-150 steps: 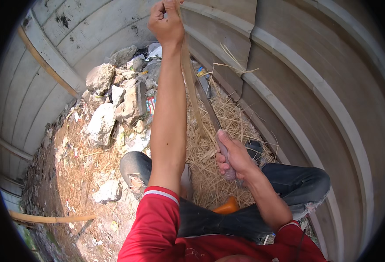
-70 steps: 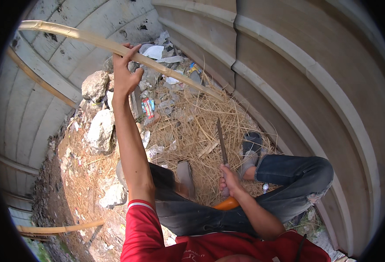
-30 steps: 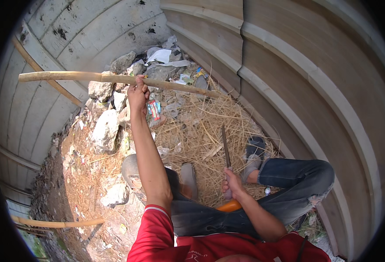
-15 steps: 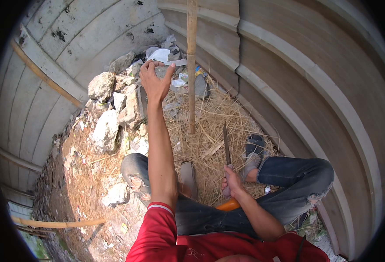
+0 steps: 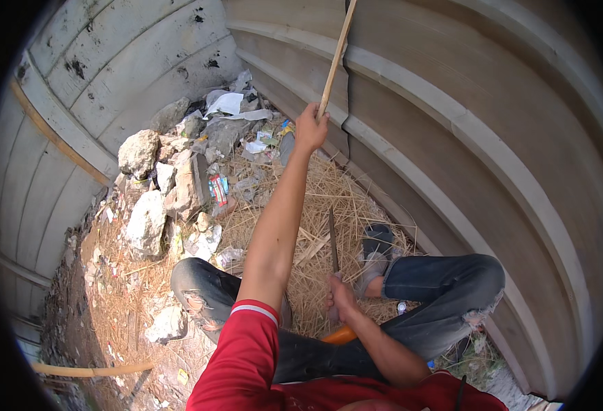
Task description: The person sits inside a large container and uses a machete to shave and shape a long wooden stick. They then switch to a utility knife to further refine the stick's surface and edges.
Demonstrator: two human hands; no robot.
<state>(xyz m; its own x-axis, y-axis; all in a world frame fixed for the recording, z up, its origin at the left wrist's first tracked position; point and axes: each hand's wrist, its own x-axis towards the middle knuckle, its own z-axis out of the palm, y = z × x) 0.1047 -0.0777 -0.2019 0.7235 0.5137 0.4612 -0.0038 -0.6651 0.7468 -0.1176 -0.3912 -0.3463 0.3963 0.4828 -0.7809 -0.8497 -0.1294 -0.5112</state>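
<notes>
In the head camera's view, a person in a red short-sleeved shirt and worn jeans sits with knees spread, left arm stretched far forward beside a corrugated metal wall. The left hand is curled closed around the near end of a pale bamboo-like strip; how much of it lies within the fist cannot be told. From that grip the strip runs up and away, leaning a little right, its far end beyond the top edge. The right hand, low and close to the lap, is wrapped tightly around the handle of a knife, whose narrow dark blade points forward, leaning slightly left. The key relation appears to be the gap between the two: the strip lies well apart from the blade, farther out and ahead of its tip, with the left hand the nearer to the strip. Straw-like slivers spread between the legs, and an orange object, partly hidden, sits just beside the right wrist. No container can be made out; a red-and-blue wrapper lies loose beside pale rocks, its contents, if any, unseen.
</notes>
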